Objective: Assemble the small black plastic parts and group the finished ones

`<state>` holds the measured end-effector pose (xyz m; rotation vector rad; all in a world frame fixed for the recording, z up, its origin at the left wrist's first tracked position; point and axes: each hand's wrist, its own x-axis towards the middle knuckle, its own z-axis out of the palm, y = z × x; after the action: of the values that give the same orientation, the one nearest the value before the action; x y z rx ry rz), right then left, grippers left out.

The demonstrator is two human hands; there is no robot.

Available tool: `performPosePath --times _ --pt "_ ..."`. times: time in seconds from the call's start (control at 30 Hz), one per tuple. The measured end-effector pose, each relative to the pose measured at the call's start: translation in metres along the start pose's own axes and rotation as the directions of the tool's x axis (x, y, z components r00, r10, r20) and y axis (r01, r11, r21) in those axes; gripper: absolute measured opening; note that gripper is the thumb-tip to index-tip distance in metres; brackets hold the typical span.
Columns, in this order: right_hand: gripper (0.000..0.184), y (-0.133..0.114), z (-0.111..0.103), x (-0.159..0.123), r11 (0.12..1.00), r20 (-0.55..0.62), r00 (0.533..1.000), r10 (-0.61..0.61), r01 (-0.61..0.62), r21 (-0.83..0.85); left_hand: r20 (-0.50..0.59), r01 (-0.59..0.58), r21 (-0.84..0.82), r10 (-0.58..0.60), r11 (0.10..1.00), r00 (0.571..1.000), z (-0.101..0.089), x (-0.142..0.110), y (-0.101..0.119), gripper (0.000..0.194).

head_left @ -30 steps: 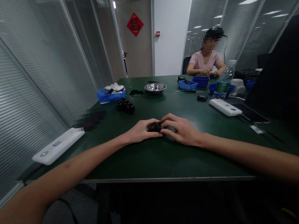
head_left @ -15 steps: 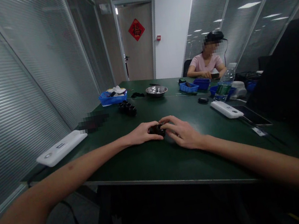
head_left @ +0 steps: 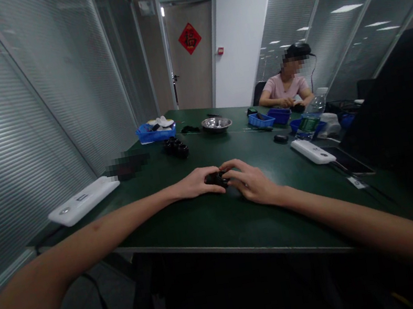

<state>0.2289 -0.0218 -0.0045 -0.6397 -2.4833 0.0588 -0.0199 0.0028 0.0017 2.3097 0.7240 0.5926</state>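
Note:
A small glossy black part (head_left: 215,179) sits between my two hands, low over the dark green table (head_left: 210,223). My left hand (head_left: 196,183) is closed around its left side, thumb in front and fingers behind. From the right, my right hand (head_left: 250,181) grips it with bent fingertips. My fingers cover much of the part, so its exact kind is hidden. Farther off to the left lies a cluster of similar glossy black round pieces (head_left: 175,148).
A metal bowl (head_left: 217,125) and a blue basket (head_left: 156,133) with mixed items stand farther back. White power banks lie left (head_left: 85,201) and right (head_left: 313,151). At right are a water bottle (head_left: 310,119), blue trays (head_left: 262,121) and a tablet (head_left: 347,160). A person (head_left: 285,86) sits across.
My hands keep nearly the same hold on the black part. The view has shifted slightly, and the other person's hands have moved a little.

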Motion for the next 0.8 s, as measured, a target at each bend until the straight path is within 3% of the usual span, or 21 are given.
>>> performPosePath --times 0.4,0.6,0.8 --pt "0.019 -0.0029 -0.0036 0.0 1.0 0.015 1.0 -0.017 0.017 -0.006 0.004 -0.021 -0.031 0.021 0.999 1.0 0.0013 0.0001 0.0012 0.046" --pt "0.028 -0.0005 -0.0027 -0.0018 1.0 0.021 1.0 -0.023 0.023 0.001 0.007 -0.004 -0.04 0.004 0.999 1.0 0.0003 -0.0004 0.0029 0.051" --pt "0.021 -0.0036 -0.0044 -0.0008 0.999 0.003 0.999 0.045 -0.045 -0.02 -0.051 0.02 0.004 -0.02 1.0 0.998 -0.0014 -0.0009 0.0044 0.049"
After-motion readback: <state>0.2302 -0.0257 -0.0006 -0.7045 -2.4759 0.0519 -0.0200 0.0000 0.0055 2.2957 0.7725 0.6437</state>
